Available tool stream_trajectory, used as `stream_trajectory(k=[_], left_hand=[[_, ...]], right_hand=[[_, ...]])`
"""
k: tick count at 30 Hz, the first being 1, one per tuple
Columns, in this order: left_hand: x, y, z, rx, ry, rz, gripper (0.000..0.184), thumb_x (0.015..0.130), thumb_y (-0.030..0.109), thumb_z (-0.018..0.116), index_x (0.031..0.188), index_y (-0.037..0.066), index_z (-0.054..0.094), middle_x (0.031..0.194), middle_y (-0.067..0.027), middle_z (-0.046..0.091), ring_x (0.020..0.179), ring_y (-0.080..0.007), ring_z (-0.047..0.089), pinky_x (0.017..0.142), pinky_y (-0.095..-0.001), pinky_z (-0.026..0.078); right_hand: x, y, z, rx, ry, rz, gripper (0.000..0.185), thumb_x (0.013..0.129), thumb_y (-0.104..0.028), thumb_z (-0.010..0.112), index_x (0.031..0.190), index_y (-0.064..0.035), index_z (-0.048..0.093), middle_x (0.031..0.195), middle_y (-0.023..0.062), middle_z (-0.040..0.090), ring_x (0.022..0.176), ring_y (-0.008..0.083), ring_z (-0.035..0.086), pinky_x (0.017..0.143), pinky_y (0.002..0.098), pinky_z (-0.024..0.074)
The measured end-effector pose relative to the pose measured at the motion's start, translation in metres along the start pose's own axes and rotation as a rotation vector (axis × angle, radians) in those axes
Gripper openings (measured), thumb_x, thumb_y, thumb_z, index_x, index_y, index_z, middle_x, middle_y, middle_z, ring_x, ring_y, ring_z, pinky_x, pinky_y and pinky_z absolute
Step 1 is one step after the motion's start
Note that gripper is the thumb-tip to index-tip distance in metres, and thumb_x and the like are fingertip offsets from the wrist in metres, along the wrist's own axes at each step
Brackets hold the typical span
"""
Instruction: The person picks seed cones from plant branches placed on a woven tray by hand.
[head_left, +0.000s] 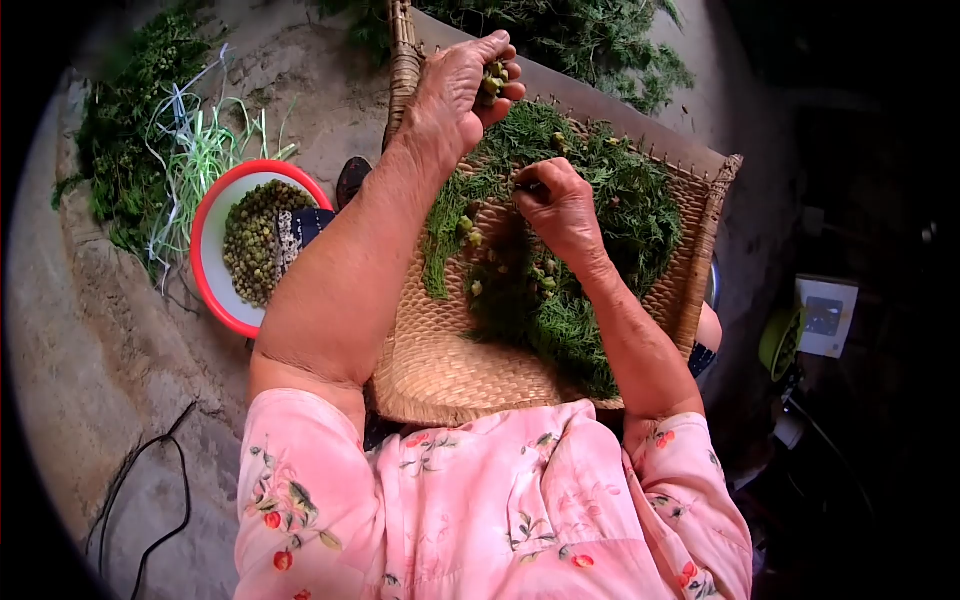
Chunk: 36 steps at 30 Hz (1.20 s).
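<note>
A woven basket tray [440, 365] rests on the lap, with green leafy sprigs [630, 200] spread over its upper and right parts. Several small pale green cones [468, 232] lie among the sprigs. My left hand [465, 85], over the tray's upper left edge, is curled round a cluster of green-yellow cones [492, 82]. Over the middle of the tray, my right hand [560, 205] is closed in a pinch; a small dark thing shows at its fingertips, too unclear to name.
On the left stands a red-rimmed white basin [207, 285] holding many small cones. Beside it lie pale plastic strips [215, 140] and a heap of greenery [125, 130]. More branches [590, 50] lie beyond the tray. A black cable [185, 480] crosses the floor at lower left.
</note>
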<state>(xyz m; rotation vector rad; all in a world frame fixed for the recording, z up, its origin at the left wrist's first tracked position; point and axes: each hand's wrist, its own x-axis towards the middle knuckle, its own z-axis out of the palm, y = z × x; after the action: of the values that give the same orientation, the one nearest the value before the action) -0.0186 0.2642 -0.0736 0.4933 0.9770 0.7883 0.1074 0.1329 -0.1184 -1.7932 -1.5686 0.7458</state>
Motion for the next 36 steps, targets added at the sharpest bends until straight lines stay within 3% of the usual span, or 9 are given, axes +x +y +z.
stream_trajectory(k=[2,5,11,17,20,27,31,33,36], left_hand=[[-0.001,-0.003,0.001,0.034,0.011,-0.026,0.022,0.082,0.035,0.064,0.087,0.013,0.064,0.075,0.0002,0.064,0.061,-0.0108,0.06,0.048,-0.0228,0.041],[-0.002,-0.01,0.002,0.125,-0.02,-0.088,0.025,0.081,0.037,0.065,0.089,0.013,0.063,0.076,0.0,0.062,0.062,-0.0113,0.059,0.049,-0.0235,0.042],[-0.011,-0.012,0.008,0.18,-0.113,-0.222,0.032,0.082,0.044,0.062,0.087,0.013,0.06,0.076,0.0025,0.058,0.068,-0.0086,0.052,0.052,-0.0244,0.044],[-0.005,-0.015,0.002,-0.007,-0.269,-0.29,0.032,0.082,0.047,0.062,0.08,0.015,0.056,0.068,0.003,0.055,0.057,-0.0089,0.052,0.045,-0.0241,0.041],[-0.006,-0.016,0.007,0.058,-0.204,-0.246,0.039,0.085,0.051,0.055,0.08,0.012,0.058,0.064,-0.001,0.056,0.05,-0.0114,0.05,0.041,-0.0239,0.038],[-0.011,-0.007,0.01,0.045,-0.159,-0.261,0.037,0.084,0.045,0.059,0.083,0.009,0.059,0.067,-0.0025,0.059,0.053,-0.0115,0.056,0.041,-0.0229,0.042],[-0.006,-0.003,0.006,-0.156,-0.246,-0.206,0.034,0.083,0.042,0.061,0.088,0.008,0.063,0.074,-0.0054,0.063,0.056,-0.0144,0.059,0.04,-0.0206,0.043],[-0.005,-0.001,0.003,-0.334,-0.375,-0.152,0.034,0.086,0.041,0.057,0.089,0.008,0.064,0.076,-0.007,0.065,0.056,-0.0158,0.061,0.042,-0.022,0.046],[-0.003,0.005,0.004,-0.427,-0.319,-0.11,0.028,0.089,0.035,0.052,0.087,0.009,0.063,0.079,-0.0081,0.065,0.061,-0.019,0.062,0.043,-0.0251,0.047]], right_hand=[[0.002,-0.007,-0.013,0.092,0.025,0.069,0.014,0.072,-0.003,0.068,0.085,-0.0033,0.062,0.078,0.0044,0.052,0.065,0.0125,0.052,0.059,0.0258,0.046],[0.011,-0.024,-0.03,0.241,0.041,0.204,0.013,0.073,-0.004,0.068,0.084,-0.0026,0.062,0.08,0.0028,0.052,0.062,0.009,0.05,0.058,0.0242,0.0454],[0.037,-0.059,-0.041,0.345,0.112,0.07,0.011,0.075,-0.004,0.066,0.086,-0.0013,0.063,0.083,0.0045,0.055,0.068,0.0087,0.055,0.06,0.0241,0.0464],[0.044,-0.067,-0.041,0.501,0.082,0.083,0.011,0.081,-0.006,0.062,0.089,0.0007,0.065,0.086,0.005,0.057,0.064,0.0109,0.059,0.053,0.0251,0.0486],[0.046,-0.068,-0.044,0.678,0.083,0.128,0.01,0.083,-0.007,0.06,0.088,0.0011,0.065,0.082,0.0056,0.061,0.061,0.0109,0.059,0.051,0.0244,0.0485],[0.046,-0.053,-0.059,0.969,0.189,0.156,0.017,0.087,-0.01,0.059,0.098,0.0021,0.058,0.078,0.0081,0.065,0.064,0.0146,0.064,0.052,0.0252,0.0527],[0.036,-0.023,-0.058,0.824,0.155,0.237,0.016,0.084,-0.007,0.061,0.098,-0.0003,0.06,0.084,0.0079,0.064,0.071,0.0172,0.064,0.057,0.0278,0.0527],[0.027,-0.02,-0.045,-0.214,0.178,-0.108,0.023,0.077,-0.004,0.065,0.099,-0.0042,0.061,0.091,0.0082,0.062,0.082,0.0217,0.063,0.067,0.0315,0.0516],[0.008,-0.024,-0.028,-0.033,0.018,-0.044,0.023,0.073,-0.002,0.066,0.095,-0.005,0.06,0.093,0.0112,0.06,0.086,0.0262,0.061,0.072,0.034,0.0494]])
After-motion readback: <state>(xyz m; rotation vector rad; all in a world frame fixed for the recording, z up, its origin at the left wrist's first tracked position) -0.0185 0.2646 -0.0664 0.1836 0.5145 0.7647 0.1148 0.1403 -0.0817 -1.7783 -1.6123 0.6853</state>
